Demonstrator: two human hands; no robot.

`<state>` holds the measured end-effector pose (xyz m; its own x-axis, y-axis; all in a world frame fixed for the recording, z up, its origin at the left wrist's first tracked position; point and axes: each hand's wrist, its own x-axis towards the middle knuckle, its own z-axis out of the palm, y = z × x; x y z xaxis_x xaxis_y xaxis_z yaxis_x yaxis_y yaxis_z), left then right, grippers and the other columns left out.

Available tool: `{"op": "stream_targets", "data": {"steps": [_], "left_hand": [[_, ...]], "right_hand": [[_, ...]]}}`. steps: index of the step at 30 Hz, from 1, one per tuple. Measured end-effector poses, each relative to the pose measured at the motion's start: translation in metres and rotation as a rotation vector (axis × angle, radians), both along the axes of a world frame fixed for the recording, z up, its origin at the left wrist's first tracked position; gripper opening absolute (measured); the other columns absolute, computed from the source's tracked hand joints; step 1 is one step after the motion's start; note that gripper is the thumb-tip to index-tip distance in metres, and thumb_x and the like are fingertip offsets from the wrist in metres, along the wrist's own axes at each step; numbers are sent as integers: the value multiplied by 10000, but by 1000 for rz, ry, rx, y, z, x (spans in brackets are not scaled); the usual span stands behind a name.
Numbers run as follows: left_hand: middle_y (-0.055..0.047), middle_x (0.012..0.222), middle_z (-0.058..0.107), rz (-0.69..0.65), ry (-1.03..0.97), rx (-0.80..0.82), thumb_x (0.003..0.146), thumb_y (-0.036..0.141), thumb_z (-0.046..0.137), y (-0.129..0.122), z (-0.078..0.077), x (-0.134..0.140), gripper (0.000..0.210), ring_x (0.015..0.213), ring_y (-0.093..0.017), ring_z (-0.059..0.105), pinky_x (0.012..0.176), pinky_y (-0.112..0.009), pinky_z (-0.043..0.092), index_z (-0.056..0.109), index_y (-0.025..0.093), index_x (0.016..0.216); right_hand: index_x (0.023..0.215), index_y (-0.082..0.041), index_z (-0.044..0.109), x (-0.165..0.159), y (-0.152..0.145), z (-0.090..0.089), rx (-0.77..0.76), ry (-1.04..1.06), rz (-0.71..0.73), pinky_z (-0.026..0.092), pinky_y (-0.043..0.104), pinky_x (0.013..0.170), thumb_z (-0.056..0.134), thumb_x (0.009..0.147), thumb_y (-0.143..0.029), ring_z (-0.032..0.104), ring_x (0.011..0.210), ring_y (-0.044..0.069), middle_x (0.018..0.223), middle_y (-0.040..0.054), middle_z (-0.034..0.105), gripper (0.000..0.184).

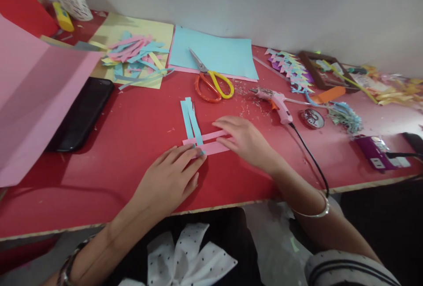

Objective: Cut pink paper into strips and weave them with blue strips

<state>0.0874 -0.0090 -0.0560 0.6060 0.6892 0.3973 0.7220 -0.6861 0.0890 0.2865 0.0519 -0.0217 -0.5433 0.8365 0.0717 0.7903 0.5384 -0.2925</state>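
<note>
Two blue paper strips stand nearly upright in the view and cross two pink paper strips lying sideways on the red table. My left hand is closed over the crossing, its fingertips pressing the strips down. They hide part of the crossing, so how the strips overlap there cannot be made out. At the right end of the pink strips is my right hand, open, fingers stretched out and apart. Its fingers touch or cover the strip ends. Scissors with a red and a yellow handle lie beyond the strips, blades slightly apart.
A pile of cut strips lies on yellow paper, left of blue sheets. A pink glue gun trails its cord near my right arm. A black phone lies partly under pink paper. A purple power socket stands right.
</note>
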Motion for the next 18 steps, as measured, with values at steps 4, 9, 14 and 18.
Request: {"op": "stream_targets", "data": {"steps": [4,9,14,18], "left_hand": [[-69,1009,662,-8,-14,-33,824,159,369,0,-1,-1,328,1002,-217,573,850,-366,497,614,153,1040],[-74,1021,656,-5,-32,-62,816,150,375,1,-1,0,328,993,-218,573,849,-368,496,602,151,1054],[-83,980,662,-3,-53,-64,814,148,379,0,0,0,316,956,-221,582,820,-369,506,609,150,1031],[-81,965,663,-3,-59,-55,804,143,400,0,0,0,307,950,-229,581,809,-364,509,613,141,1026]], "right_hand": [[949,-147,580,-17,-2,4,-75,-130,-76,346,293,727,504,813,-186,542,924,202,1047,88,591,160],[862,-155,556,-19,-3,10,-120,-198,-145,237,307,719,470,822,-185,530,754,159,900,50,608,99],[746,-157,532,-23,-3,11,-171,-123,-128,168,308,690,465,814,-263,501,692,135,762,14,608,143],[676,-150,527,-31,1,10,-196,-110,-126,149,317,708,442,841,-297,475,647,107,705,-10,598,237]]}}
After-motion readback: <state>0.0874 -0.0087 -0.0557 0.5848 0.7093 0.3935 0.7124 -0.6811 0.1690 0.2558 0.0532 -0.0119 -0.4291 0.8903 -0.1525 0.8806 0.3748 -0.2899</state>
